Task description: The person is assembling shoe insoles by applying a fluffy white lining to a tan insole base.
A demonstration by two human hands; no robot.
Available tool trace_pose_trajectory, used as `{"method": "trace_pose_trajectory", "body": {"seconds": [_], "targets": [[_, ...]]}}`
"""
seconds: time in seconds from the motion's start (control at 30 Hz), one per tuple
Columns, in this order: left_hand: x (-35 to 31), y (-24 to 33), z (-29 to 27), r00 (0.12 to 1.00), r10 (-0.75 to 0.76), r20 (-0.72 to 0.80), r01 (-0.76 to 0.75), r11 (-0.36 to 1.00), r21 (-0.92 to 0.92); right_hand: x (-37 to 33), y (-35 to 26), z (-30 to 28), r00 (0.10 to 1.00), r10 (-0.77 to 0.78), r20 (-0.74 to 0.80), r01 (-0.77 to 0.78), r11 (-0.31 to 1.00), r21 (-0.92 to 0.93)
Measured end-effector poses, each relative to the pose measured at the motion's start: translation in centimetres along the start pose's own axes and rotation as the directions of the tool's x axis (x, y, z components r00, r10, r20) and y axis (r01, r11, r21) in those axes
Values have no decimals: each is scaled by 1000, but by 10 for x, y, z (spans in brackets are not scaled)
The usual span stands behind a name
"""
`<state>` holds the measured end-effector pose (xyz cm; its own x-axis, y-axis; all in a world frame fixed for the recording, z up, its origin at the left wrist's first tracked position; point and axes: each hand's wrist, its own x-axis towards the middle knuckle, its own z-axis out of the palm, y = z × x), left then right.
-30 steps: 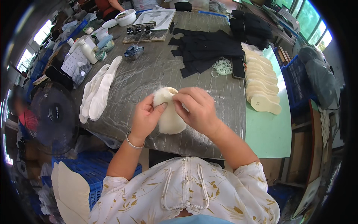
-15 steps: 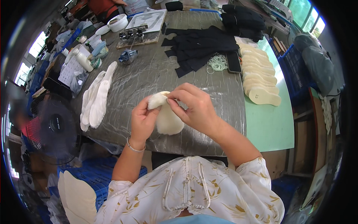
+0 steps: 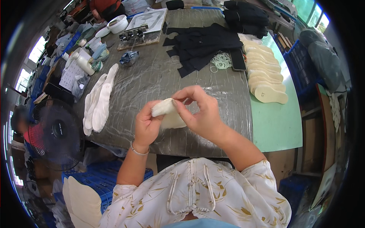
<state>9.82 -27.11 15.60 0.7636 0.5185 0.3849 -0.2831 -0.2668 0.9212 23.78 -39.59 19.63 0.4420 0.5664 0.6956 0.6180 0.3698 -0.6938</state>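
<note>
While in both hands (image 3: 146, 123) (image 3: 204, 113), insole (image 3: 172, 116) (white)

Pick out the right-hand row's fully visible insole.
The cream insole at the row's near end: it lies on top, bearing a dark mark, while the other insoles are partly covered.

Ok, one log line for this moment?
left hand: holding white fleecy piece; right hand: pinching its upper edge; at left: long white pieces; at right: overlapping pale insoles

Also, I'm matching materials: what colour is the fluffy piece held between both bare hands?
The soft, fluffy piece is creamy white; the head view shows it best.
</note>
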Motion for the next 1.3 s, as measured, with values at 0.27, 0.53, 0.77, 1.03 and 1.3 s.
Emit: {"method": "trace_pose_trajectory", "body": {"seconds": [0.27, 0.53, 0.77, 1.03, 1.3], "targets": [[-1, -6, 8, 999, -30, 14, 32, 976, -215, -7, 4, -17, 972, 216, 90, -233, 934, 272], [-3, -6, 18, 993, -116, 23, 116, 906, -408, -4, 5, -13, 988, 130, 79, -138, 985, 108], [4, -12, 25, 987, -160, -27, 123, 848, -515, -11, 19, -12, 925, 345, 162, -379, 877, 297], [13, -15, 27, 982, -187, 4, 149, 773, -616, 0, 26, -19, 860, 431, 275, -510, 762, 400], [21, -30, 11, 974, -220, -61, 91, 621, -779, -18, 51, -40, 712, 537, 452, -653, 742, 149]]}}
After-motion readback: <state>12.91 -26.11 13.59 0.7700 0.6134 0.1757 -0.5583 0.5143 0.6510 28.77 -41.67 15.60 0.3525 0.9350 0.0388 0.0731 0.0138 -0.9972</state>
